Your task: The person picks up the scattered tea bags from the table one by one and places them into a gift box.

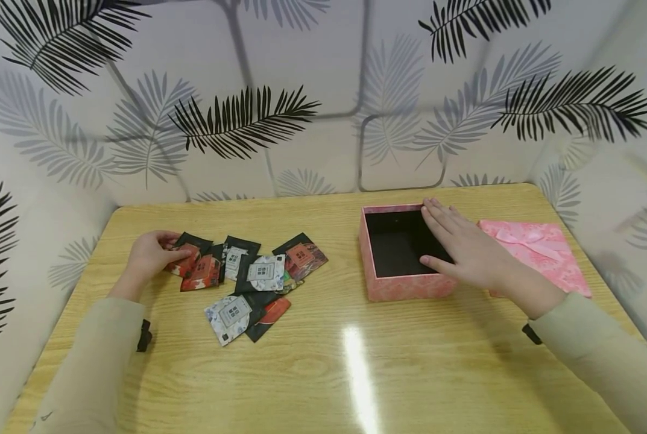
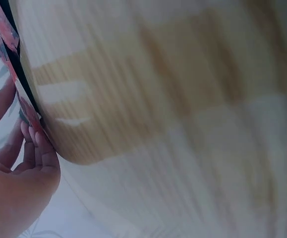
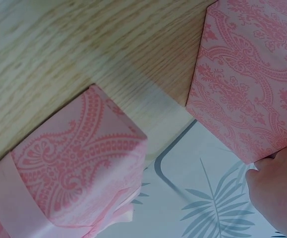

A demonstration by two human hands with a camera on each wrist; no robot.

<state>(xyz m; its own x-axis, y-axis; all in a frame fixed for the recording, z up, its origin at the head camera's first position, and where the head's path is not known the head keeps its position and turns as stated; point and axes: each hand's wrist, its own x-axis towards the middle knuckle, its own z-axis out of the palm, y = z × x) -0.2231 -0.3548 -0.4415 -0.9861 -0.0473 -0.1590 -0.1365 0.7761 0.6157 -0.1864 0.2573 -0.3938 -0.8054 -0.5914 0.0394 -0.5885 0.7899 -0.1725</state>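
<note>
At the left of the head view, my left hand (image 1: 149,256) pinches a red-and-black flat sachet (image 1: 191,256) between thumb and fingers. The left wrist view shows that hand (image 2: 24,183) at the edge of the sachet (image 2: 28,106). Overlapping it on the right is another red sachet (image 1: 204,271). My right hand (image 1: 461,244) lies over the right side of a pink patterned box (image 1: 410,288) with a black inside. Its fingers are straight, reaching to the far rim, and the thumb extends over the opening. The right wrist view catches part of this hand (image 3: 277,188) against the box wall (image 3: 252,74).
Several more sachets lie in a loose group, among them a white floral one (image 1: 230,319) and a dark red one (image 1: 304,256). The pink lid (image 1: 546,253) with a ribbon bow lies right of the box. Leaf-patterned walls border the wooden table (image 1: 301,380).
</note>
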